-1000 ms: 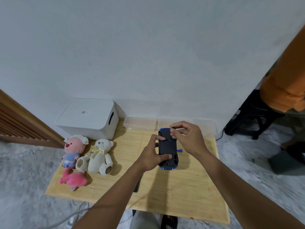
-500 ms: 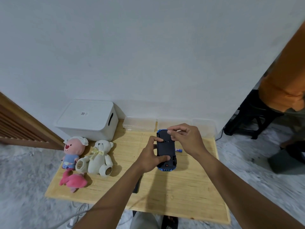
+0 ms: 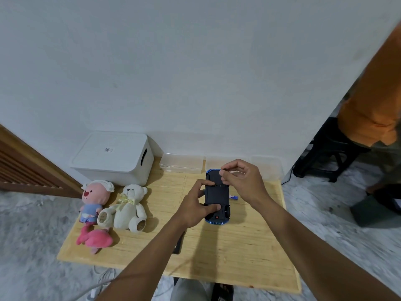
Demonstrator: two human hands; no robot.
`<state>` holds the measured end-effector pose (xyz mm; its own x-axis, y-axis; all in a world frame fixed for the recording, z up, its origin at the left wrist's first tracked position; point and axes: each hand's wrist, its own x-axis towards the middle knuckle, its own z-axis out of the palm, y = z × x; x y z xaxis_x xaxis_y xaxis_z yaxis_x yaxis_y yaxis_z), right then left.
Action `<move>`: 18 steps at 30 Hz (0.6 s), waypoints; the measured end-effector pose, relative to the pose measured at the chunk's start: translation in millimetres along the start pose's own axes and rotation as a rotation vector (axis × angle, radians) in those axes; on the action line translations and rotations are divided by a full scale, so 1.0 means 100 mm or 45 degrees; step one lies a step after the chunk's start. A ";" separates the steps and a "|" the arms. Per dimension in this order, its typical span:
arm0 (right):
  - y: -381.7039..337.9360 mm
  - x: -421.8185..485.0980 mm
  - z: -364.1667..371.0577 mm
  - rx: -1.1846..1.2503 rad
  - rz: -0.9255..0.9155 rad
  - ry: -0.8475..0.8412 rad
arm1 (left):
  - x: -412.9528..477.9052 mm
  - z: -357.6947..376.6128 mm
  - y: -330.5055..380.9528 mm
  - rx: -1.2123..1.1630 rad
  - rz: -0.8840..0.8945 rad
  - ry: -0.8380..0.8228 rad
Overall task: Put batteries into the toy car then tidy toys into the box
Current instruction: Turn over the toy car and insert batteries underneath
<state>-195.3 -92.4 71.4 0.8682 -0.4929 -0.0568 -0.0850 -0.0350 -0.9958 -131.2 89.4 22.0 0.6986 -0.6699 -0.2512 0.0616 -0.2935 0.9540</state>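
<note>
Head view, right fingertips (image 3: 224,178): thumb and forefinger are pinching together on the far end of the toy car's underside, and the other three fingers are curling loosely above them; anything between the tips is too small to make out.
Right hand (image 3: 240,181): one hand, hovering over the far right corner of the car.
Left fingers (image 3: 213,207): the thumb is pressing across the near end of the car's underside, and the remaining fingers are wrapping round its left side.
Left hand (image 3: 193,208): one hand, gripping the car from the left.
Toy car (image 3: 217,193): one, lying upside down between both hands, dark underside facing up, blue body showing at both ends; I cannot tell whether it is touching the table.
Small blue-and-white item (image 3: 234,197): one, lying just right of the car.
Dark flat object (image 3: 179,245): one, lying nearer than the car, half hidden under the left forearm.
Table (image 3: 238,253): one pale wooden top, spreading beneath the car.
Clear containers (image 3: 182,164): three appear to be lining the wall beyond the car.
Plush toys: three, sitting well left of the car: a white bear (image 3: 130,205), a pink-faced doll (image 3: 95,195) and a pink plush (image 3: 95,238).
White box (image 3: 112,157): one, lid on, standing far left of the car.
Person in orange (image 3: 373,105): one, standing far right of the car.
</note>
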 end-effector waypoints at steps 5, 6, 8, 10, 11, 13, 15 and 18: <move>-0.02 -0.03 -0.02 0.004 0.015 -0.010 | 0.00 0.01 0.01 0.000 -0.028 -0.011; -0.03 -0.04 -0.02 0.009 0.020 -0.012 | 0.00 0.02 0.01 -0.004 -0.031 -0.011; -0.04 -0.05 -0.02 -0.014 0.035 -0.012 | -0.01 0.03 0.01 -0.008 -0.029 -0.011; -0.03 -0.05 -0.02 -0.032 0.040 -0.010 | -0.01 0.03 0.02 -0.013 -0.034 -0.014; -0.03 -0.05 -0.02 -0.031 0.029 -0.009 | -0.02 0.03 0.02 -0.015 -0.040 -0.015; -0.03 -0.05 -0.03 -0.036 -0.003 -0.011 | -0.03 0.03 0.01 -0.014 -0.060 -0.009; -0.03 -0.05 -0.03 -0.057 -0.028 -0.015 | -0.04 0.03 0.01 -0.015 -0.071 0.001; -0.02 -0.06 -0.03 -0.118 -0.009 -0.025 | -0.05 0.02 0.01 -0.032 -0.073 0.019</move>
<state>-202.1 -91.5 73.9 0.8783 -0.4753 -0.0518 -0.1225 -0.1190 -0.9853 -136.4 91.2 23.6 0.7041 -0.6422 -0.3030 0.1196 -0.3134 0.9421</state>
